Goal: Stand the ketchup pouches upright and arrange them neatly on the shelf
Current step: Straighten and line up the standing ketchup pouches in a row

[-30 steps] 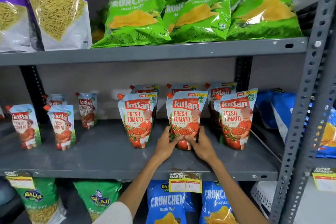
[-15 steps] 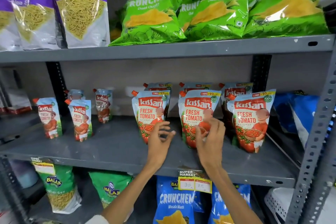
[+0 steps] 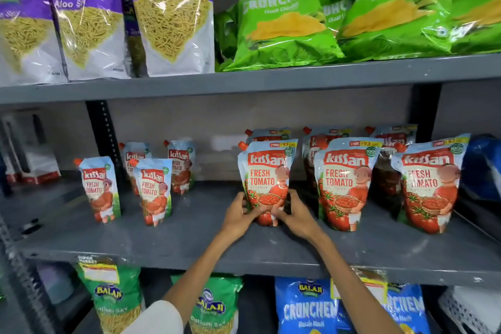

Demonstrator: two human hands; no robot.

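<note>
Glossy plastic film covers the large ketchup pouch (image 3: 267,180) that both hands have hold of, and it stands upright on the grey shelf (image 3: 189,238), at the left end of the front row of big pouches. The left hand (image 3: 238,215) and right hand (image 3: 295,215) are closed on its lower corners from either side, thumbs across the front near the base. To its right stand two more large pouches (image 3: 345,184), with others behind them; well to its left a cluster of small pouches (image 3: 153,190) stands apart. I'd judge the pouch soft and squashy, bottom-heavy with sauce, and slick enough to slide under the fingers. Its top, with the orange spout (image 3: 243,145), would flop if pulled, so low on the sides, where the hands are, looks the best place to steady it.
</note>
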